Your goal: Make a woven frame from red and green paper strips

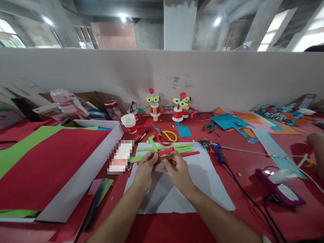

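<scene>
Both hands meet over white paper (174,195) on the red table. My left hand (146,168) pinches the lower end of a green paper strip (153,144) that slants up and away. Beside it, my right hand (178,167) has its fingers closed on a red paper strip (166,151), which looks folded or curled. The two strips come together between my fingertips; whether they are joined is hidden. Beneath and behind the hands lie more green strips (186,149) and another red strip (191,154).
Scissors (165,136) and a black pen (142,136) lie behind the paper. A glue gun (217,152) and purple power strip (280,190) are on the right. A box (83,179) with coloured sheets stands left. Paper-cup figures (155,109) stand behind. Another person's arm (316,152) shows far right.
</scene>
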A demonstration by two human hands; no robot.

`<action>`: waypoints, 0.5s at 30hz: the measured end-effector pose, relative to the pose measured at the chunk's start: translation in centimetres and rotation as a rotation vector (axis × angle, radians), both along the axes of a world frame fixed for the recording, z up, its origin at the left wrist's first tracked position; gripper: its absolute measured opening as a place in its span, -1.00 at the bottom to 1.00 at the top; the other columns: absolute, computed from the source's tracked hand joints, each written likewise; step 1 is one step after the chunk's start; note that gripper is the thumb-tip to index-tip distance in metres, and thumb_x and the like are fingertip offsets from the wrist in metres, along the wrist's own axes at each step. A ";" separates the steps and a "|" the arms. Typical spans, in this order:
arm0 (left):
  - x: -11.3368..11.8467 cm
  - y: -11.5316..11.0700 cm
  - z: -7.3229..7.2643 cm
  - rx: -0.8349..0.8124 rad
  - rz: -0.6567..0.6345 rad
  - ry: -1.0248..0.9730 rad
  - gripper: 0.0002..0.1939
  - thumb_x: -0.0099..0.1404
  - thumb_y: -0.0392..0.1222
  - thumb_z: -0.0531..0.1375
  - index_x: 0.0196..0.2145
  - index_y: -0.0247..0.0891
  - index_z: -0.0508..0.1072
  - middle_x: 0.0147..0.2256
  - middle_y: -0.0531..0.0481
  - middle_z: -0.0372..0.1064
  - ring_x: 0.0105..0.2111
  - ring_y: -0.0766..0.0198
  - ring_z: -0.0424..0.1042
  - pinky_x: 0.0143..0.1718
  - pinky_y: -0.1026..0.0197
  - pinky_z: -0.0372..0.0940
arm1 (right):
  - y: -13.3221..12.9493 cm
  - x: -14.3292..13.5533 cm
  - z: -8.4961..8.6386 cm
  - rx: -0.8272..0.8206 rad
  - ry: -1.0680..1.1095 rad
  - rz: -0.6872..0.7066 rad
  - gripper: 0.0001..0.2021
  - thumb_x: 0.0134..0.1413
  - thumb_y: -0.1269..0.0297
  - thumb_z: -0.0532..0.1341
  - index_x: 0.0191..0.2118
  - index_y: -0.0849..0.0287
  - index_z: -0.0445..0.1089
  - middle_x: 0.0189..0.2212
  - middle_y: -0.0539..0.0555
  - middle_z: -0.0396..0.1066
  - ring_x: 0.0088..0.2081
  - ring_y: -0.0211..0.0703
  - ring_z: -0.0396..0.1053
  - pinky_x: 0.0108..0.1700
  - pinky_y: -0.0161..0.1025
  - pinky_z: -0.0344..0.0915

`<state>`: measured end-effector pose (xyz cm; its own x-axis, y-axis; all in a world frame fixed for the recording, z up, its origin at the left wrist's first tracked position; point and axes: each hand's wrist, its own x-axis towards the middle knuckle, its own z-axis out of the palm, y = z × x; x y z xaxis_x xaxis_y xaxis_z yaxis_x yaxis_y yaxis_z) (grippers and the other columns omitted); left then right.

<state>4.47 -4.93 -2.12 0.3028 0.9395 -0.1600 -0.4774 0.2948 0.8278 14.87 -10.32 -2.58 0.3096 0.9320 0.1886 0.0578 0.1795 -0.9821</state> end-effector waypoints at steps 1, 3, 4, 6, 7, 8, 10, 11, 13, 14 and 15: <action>0.0 -0.1 0.0 0.021 -0.031 0.023 -0.74 -0.08 -0.13 0.39 -0.55 -0.28 0.39 -0.59 0.15 0.27 -0.55 0.42 0.26 -0.44 0.35 0.22 | 0.0 0.1 0.0 -0.008 -0.012 -0.008 -0.86 0.05 0.22 0.19 -0.25 0.12 0.32 -0.45 -0.01 0.41 -0.47 -0.22 0.39 -0.38 -0.26 0.34; 0.2 -0.4 0.0 0.065 -0.091 0.065 -0.74 -0.04 -0.08 0.36 -0.55 -0.28 0.40 -0.60 0.13 0.27 -0.55 0.40 0.26 -0.43 0.32 0.24 | 0.1 0.3 0.0 -0.028 -0.001 -0.014 -0.83 0.00 0.22 0.23 -0.25 0.11 0.35 -0.50 -0.04 0.40 -0.50 -0.22 0.36 -0.41 -0.28 0.31; 0.2 -0.5 0.0 0.086 -0.109 0.081 -0.74 -0.02 -0.06 0.35 -0.54 -0.28 0.41 -0.59 0.12 0.28 -0.55 0.39 0.27 -0.43 0.32 0.25 | 0.2 0.4 0.1 -0.041 0.017 -0.009 -0.79 -0.02 0.23 0.25 -0.22 0.10 0.35 -0.50 -0.05 0.40 -0.50 -0.23 0.35 -0.42 -0.28 0.31; 0.2 -0.6 0.0 0.112 -0.116 0.115 -0.75 0.00 -0.04 0.33 -0.51 -0.28 0.43 -0.57 0.10 0.30 -0.53 0.39 0.29 -0.43 0.32 0.25 | 0.3 0.6 0.2 -0.052 0.067 0.007 -0.74 -0.06 0.23 0.27 -0.18 0.09 0.36 -0.47 -0.05 0.42 -0.48 -0.24 0.36 -0.40 -0.29 0.31; 0.2 -0.6 0.0 0.114 -0.105 0.133 -0.75 -0.01 -0.05 0.33 -0.51 -0.28 0.44 -0.55 0.09 0.31 -0.52 0.39 0.29 -0.44 0.33 0.24 | 0.3 0.6 0.3 -0.050 0.091 0.014 -0.74 -0.08 0.23 0.28 -0.19 0.09 0.37 -0.44 -0.04 0.44 -0.46 -0.24 0.37 -0.39 -0.29 0.32; 0.2 -0.6 0.0 0.109 -0.087 0.149 -0.75 -0.02 -0.05 0.34 -0.50 -0.28 0.45 -0.54 0.09 0.32 -0.52 0.39 0.29 -0.46 0.34 0.23 | 0.3 0.6 0.4 -0.048 0.113 0.020 -0.75 -0.09 0.22 0.28 -0.21 0.09 0.38 -0.41 -0.03 0.45 -0.45 -0.23 0.38 -0.38 -0.28 0.33; 0.2 -0.6 0.0 0.095 -0.060 0.160 -0.75 -0.04 -0.06 0.35 -0.50 -0.28 0.46 -0.53 0.08 0.34 -0.53 0.39 0.30 -0.48 0.34 0.23 | 0.5 0.5 0.4 -0.062 0.159 0.020 -0.78 -0.09 0.19 0.29 -0.26 0.11 0.41 -0.42 -0.01 0.46 -0.43 -0.21 0.40 -0.38 -0.27 0.34; 0.2 -0.6 0.0 0.088 -0.056 0.152 -0.76 -0.05 -0.07 0.35 -0.49 -0.29 0.47 -0.53 0.07 0.35 -0.53 0.39 0.30 -0.47 0.33 0.25 | 0.5 0.4 0.4 -0.078 0.175 0.012 -0.78 -0.10 0.19 0.28 -0.28 0.13 0.43 -0.44 0.00 0.46 -0.43 -0.19 0.41 -0.38 -0.26 0.34; 0.3 -0.5 0.0 0.078 -0.064 0.122 -0.76 -0.05 -0.08 0.36 -0.48 -0.30 0.49 -0.52 0.06 0.38 -0.53 0.38 0.32 -0.43 0.30 0.28 | 0.6 0.3 0.4 -0.103 0.187 -0.015 -0.80 -0.11 0.18 0.28 -0.33 0.15 0.46 -0.49 0.01 0.47 -0.45 -0.18 0.41 -0.39 -0.25 0.34; 0.3 -0.5 0.0 0.075 -0.071 0.106 -0.76 -0.05 -0.09 0.36 -0.47 -0.30 0.50 -0.52 0.05 0.39 -0.53 0.38 0.33 -0.41 0.28 0.30 | 0.7 0.3 0.4 -0.109 0.185 -0.028 -0.82 -0.11 0.19 0.28 -0.35 0.16 0.47 -0.51 0.01 0.47 -0.45 -0.17 0.41 -0.39 -0.25 0.34; 0.4 -0.5 0.0 0.076 -0.075 0.093 -0.77 -0.05 -0.10 0.36 -0.46 -0.30 0.50 -0.51 0.04 0.41 -0.52 0.38 0.34 -0.39 0.28 0.31 | 0.7 0.3 0.4 -0.108 0.180 -0.039 -0.83 -0.11 0.19 0.28 -0.38 0.16 0.48 -0.52 0.01 0.48 -0.45 -0.17 0.41 -0.39 -0.24 0.34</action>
<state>4.83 -5.47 -2.15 0.3594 0.9255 -0.1198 -0.3767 0.2613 0.8887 15.18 -9.61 -2.22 0.3654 0.9305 0.0262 -0.1155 0.0733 -0.9906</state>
